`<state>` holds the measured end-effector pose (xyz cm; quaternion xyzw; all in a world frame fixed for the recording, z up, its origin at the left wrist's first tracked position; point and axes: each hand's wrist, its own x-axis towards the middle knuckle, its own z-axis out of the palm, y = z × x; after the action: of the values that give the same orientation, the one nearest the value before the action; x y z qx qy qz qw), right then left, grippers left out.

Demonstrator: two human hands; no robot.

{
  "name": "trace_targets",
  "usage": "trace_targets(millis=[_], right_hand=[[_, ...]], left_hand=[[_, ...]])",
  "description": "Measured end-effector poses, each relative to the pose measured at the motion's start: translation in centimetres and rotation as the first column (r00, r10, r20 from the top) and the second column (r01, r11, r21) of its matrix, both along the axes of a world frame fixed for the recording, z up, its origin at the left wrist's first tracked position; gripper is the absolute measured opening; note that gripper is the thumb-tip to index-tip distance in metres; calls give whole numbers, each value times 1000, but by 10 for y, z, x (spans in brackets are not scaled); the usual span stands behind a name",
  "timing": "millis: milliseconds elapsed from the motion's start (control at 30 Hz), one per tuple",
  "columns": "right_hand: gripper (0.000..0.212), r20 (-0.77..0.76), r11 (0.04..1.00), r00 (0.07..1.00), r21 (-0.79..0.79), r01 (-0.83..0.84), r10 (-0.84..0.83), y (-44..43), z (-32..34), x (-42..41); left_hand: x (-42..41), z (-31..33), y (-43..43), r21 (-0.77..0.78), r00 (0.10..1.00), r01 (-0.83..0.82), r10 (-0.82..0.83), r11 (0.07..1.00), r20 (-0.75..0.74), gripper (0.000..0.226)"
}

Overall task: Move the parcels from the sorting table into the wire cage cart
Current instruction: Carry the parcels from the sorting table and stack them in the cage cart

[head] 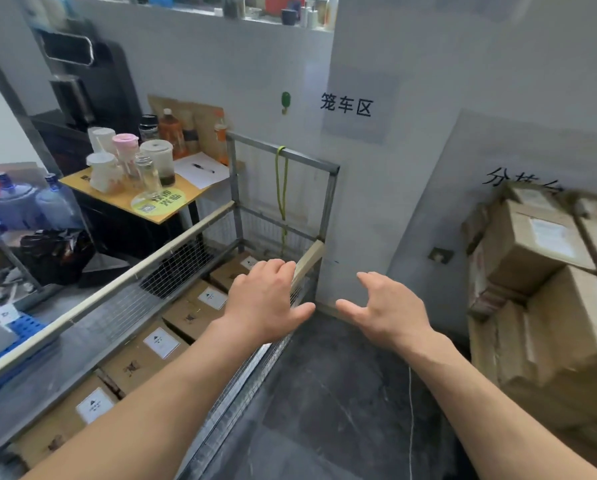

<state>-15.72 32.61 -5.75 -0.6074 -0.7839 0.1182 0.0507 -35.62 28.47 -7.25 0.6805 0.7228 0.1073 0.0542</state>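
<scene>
The wire cage cart (283,157) stands at the left against the white wall. Several brown cardboard parcels (151,351) with white labels lie in a row on its floor. A stack of brown parcels (532,244) sits at the right, on what seems to be the sorting table. My left hand (266,299) hovers over the cart's near wire side, fingers spread, holding nothing. My right hand (387,306) is in the air above the dark floor, fingers loosely bent and empty. Both palms face down, thumbs toward each other.
A small table (172,206) with cups, jars and bottles stands beyond the cart. Blue water jugs (51,202) and a black bag (54,251) lie at the far left. Dark floor (342,393) runs between cart and parcel stack. A green cord (282,188) hangs on the cart frame.
</scene>
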Motion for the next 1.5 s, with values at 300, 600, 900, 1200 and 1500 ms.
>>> trace_targets(millis=[300,600,900,1200,1500], right_hand=[[66,-5,984,985,27,175,-175,-21,15,41],[70,-7,905,906,21,424,-424,-69,15,81],[64,18,744,744,-7,668,-668,-152,2,117],[70,14,571,571,0,821,-821,-235,4,166],[67,4,432,432,-3,902,-902,-314,-2,248]], left_hand=[[39,9,20,35,985,174,-173,984,-18,78],[81,12,23,20,906,423,-423,906,-16,80],[138,1,-8,2,756,655,-655,756,5,78],[217,2,-49,-11,573,820,-820,573,8,83],[321,0,-106,-16,438,899,-899,438,8,75]])
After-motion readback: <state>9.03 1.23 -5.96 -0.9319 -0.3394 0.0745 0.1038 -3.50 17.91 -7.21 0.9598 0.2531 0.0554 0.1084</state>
